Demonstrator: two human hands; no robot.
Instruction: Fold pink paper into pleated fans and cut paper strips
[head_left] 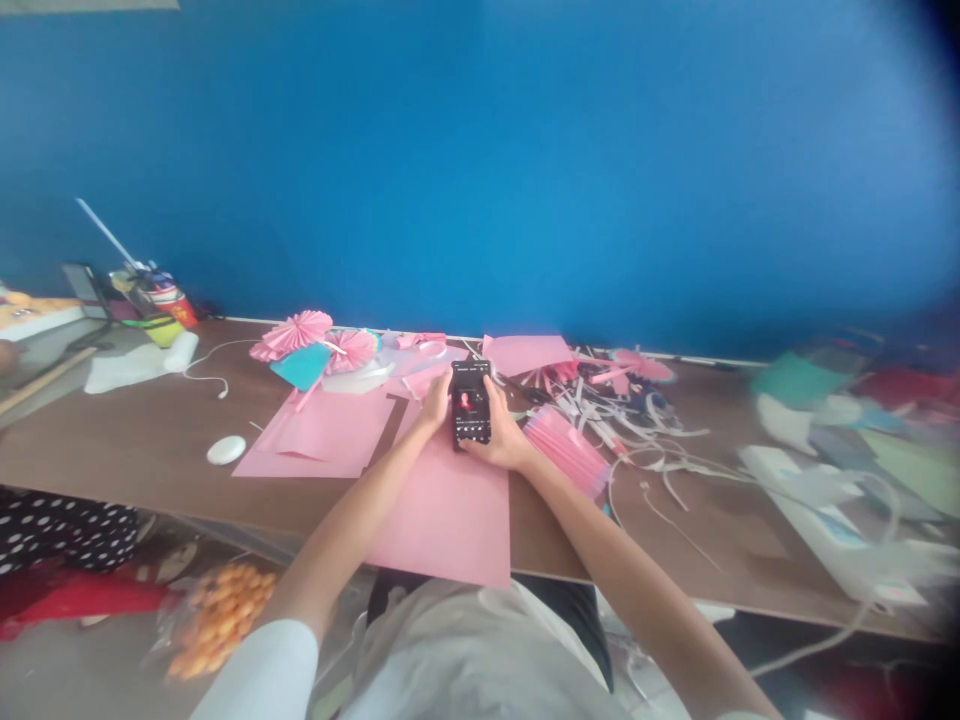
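Both of my hands hold a black smartphone (471, 403) upright above the table, its lit screen facing me. My left hand (433, 405) grips its left edge, and my right hand (496, 440) cradles its lower right side. Below them lies a large sheet of pink paper (442, 520) overhanging the table's near edge. Another pink sheet (322, 435) lies to the left. A folded pink paper strip (566, 450) sits just right of my right hand, and pink paper fans (296, 335) lie farther back on the left.
The brown tabletop (675, 530) meets a blue wall (480, 150). Tangled white paper strips (622, 415) lie right of the phone. A white computer mouse (226, 450) sits at left. Blurred papers and white items (825, 480) crowd the right end; a pen cup (161, 300) stands back left.
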